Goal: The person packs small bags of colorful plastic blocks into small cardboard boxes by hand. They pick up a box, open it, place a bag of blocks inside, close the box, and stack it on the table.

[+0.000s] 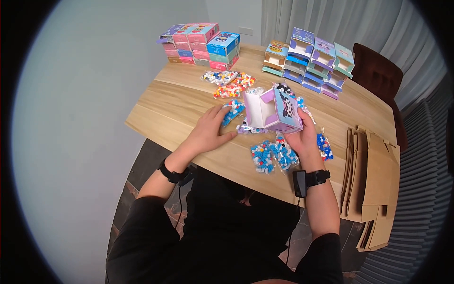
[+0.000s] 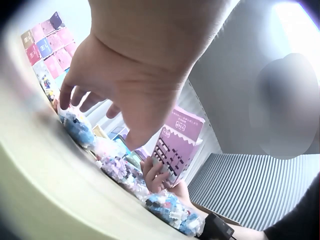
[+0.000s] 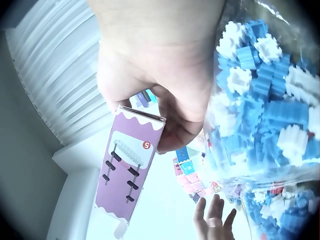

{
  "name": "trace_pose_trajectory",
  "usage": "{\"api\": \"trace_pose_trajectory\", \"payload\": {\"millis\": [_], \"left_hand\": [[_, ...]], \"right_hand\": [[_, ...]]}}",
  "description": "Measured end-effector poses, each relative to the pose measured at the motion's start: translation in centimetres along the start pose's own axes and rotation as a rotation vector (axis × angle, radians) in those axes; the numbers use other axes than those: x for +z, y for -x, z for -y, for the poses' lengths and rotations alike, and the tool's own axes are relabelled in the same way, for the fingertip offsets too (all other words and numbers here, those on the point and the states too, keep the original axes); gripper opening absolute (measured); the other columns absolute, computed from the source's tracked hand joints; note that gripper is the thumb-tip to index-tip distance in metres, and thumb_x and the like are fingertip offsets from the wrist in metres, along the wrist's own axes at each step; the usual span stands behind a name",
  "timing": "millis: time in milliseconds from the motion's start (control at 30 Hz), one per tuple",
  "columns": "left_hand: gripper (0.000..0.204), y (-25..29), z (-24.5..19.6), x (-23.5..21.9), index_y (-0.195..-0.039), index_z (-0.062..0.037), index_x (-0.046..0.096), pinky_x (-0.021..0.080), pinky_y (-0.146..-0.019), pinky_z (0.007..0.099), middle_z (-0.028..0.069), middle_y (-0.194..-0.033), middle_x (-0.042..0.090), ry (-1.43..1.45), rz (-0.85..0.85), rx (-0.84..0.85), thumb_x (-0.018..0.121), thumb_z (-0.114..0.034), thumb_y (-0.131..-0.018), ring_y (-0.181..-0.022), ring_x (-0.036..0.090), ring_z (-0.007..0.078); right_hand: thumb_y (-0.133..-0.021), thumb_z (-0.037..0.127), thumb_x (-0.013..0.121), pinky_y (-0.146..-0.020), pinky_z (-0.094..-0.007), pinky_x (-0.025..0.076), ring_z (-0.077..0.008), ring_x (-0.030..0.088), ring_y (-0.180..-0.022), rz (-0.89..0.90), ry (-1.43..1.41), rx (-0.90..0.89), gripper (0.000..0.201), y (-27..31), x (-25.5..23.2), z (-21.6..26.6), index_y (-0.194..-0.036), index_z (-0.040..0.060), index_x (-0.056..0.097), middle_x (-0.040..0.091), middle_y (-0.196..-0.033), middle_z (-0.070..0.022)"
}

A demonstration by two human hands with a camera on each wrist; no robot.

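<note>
My right hand (image 1: 305, 135) grips a small purple cardboard box (image 1: 288, 110) by its lower right side, its open end and white flap (image 1: 254, 110) facing left. In the right wrist view the thumb and fingers pinch the box (image 3: 127, 165) at its edge. My left hand (image 1: 205, 130) lies over the table with fingers spread and loosely bent. Its fingertips are right at a clear bag of blue and white toy bricks (image 1: 232, 112), also in the left wrist view as a bag (image 2: 77, 129). Below the box lies a bag of purple and white bricks (image 1: 250, 128).
Bags of blue bricks (image 1: 262, 157) lie near the front edge, orange and white ones (image 1: 235, 87) farther back. Closed boxes (image 1: 203, 45) are stacked back left, opened boxes (image 1: 307, 59) back right. Flattened brown cardboard (image 1: 376, 175) leans over the table's right side.
</note>
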State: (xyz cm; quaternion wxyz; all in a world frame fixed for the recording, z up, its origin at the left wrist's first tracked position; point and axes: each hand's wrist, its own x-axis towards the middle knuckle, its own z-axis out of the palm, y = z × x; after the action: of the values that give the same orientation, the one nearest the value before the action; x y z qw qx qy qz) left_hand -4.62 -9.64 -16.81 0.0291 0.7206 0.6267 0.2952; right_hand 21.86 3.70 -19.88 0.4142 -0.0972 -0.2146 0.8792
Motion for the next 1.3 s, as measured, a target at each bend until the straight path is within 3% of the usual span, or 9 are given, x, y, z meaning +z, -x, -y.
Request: {"api": "trace_pose_trajectory", "payload": {"millis": [167,367,467,567,667,767,867,1067,1300], "left_hand": [[0.050,-0.3,1.8,1.2,-0.127,-0.0031,0.050,0.040,-0.101,0.0449,0.0224,-0.131,0.051,-0.077,0.034,-0.035,0.070,-0.020,-0.084,-0.122,0.047,0.0407],[0.042,0.0,2.8,0.5,-0.122,-0.0023,0.052,0.047,-0.088,0.0390,0.0170,-0.113,0.061,0.191,0.057,-0.185,0.067,-0.012,-0.084,-0.105,0.058,0.0328],[0.037,0.3,3.6,-0.1,-0.123,-0.0022,0.052,0.050,-0.081,0.0333,0.0113,-0.107,0.063,0.437,0.097,-0.407,0.063,-0.012,-0.089,-0.097,0.062,0.0209],[0.031,0.3,4.5,-1.2,-0.125,-0.0032,0.051,0.052,-0.078,0.0280,0.0069,-0.106,0.063,0.698,0.135,-0.484,0.057,-0.012,-0.095,-0.090,0.062,0.0115],[0.031,0.0,4.4,-1.5,-0.129,-0.0041,0.048,0.054,-0.079,0.0285,0.0100,-0.110,0.064,1.212,0.061,-0.637,0.050,-0.013,-0.099,-0.091,0.065,0.0141],[0.034,-0.5,4.1,-2.3,-0.131,-0.0029,0.045,0.056,-0.081,0.0305,0.0134,-0.116,0.064,1.576,0.099,-0.602,0.047,-0.018,-0.101,-0.097,0.066,0.0190],[0.036,-1.5,3.0,-3.2,-0.133,-0.0020,0.044,0.056,-0.080,0.0317,0.0150,-0.118,0.063,1.648,0.163,-0.564,0.045,-0.021,-0.102,-0.103,0.066,0.0223],[0.041,-5.1,1.3,-4.8,-0.134,-0.0015,0.043,0.057,-0.078,0.0310,0.0157,-0.123,0.061,1.428,0.146,-0.339,0.045,-0.026,-0.101,-0.104,0.065,0.0238],[0.042,-10.2,-3.5,-7.1,-0.133,0.0020,0.044,0.057,-0.072,0.0283,0.0196,-0.119,0.063,1.600,0.330,-0.176,0.041,-0.026,-0.102,-0.100,0.066,0.0238]], "right_hand": [[-0.097,0.024,0.051,-0.104,-0.0428,0.041,-0.0278,0.055,-0.120,0.038,-0.003,-0.014,0.042,0.1,0.1,0.1,-0.132,0.0003,0.050,0.059,-0.129,-0.0146],[-0.096,0.022,0.052,-0.104,-0.0431,0.042,-0.0282,0.056,-0.119,0.032,-0.015,0.004,0.042,0.2,0.3,0.0,-0.131,-0.0004,0.050,0.059,-0.129,-0.0153],[-0.097,0.023,0.051,-0.103,-0.0432,0.042,-0.0284,0.057,-0.118,0.036,-0.025,0.003,0.042,0.1,0.1,0.1,-0.132,-0.0004,0.050,0.059,-0.128,-0.0153],[-0.097,0.023,0.051,-0.103,-0.0432,0.042,-0.0283,0.056,-0.118,0.050,-0.028,0.004,0.043,0.1,-0.2,0.1,-0.132,-0.0005,0.049,0.059,-0.128,-0.0153],[-0.097,0.024,0.050,-0.104,-0.0430,0.042,-0.0281,0.056,-0.119,0.058,-0.026,-0.003,0.044,0.2,0.3,0.1,-0.133,-0.0007,0.049,0.059,-0.129,-0.0153],[-0.098,0.025,0.050,-0.104,-0.0427,0.042,-0.0278,0.056,-0.119,0.047,-0.032,0.003,0.044,0.1,0.1,0.1,-0.134,-0.0007,0.048,0.059,-0.129,-0.0154],[-0.098,0.026,0.050,-0.103,-0.0426,0.042,-0.0276,0.056,-0.119,0.047,-0.033,0.018,0.044,0.1,0.3,0.1,-0.134,-0.0005,0.048,0.058,-0.130,-0.0153],[-0.098,0.024,0.047,-0.106,-0.0435,0.041,-0.0281,0.056,-0.121,0.047,-0.033,0.016,0.044,0.1,0.0,0.0,-0.135,-0.0006,0.047,0.057,-0.132,-0.0163],[-0.100,0.024,0.047,-0.104,-0.0415,0.042,-0.0262,0.056,-0.120,0.057,-0.080,0.014,0.041,-0.1,-0.1,-0.1,-0.135,0.0033,0.048,0.058,-0.130,-0.0136]]}}
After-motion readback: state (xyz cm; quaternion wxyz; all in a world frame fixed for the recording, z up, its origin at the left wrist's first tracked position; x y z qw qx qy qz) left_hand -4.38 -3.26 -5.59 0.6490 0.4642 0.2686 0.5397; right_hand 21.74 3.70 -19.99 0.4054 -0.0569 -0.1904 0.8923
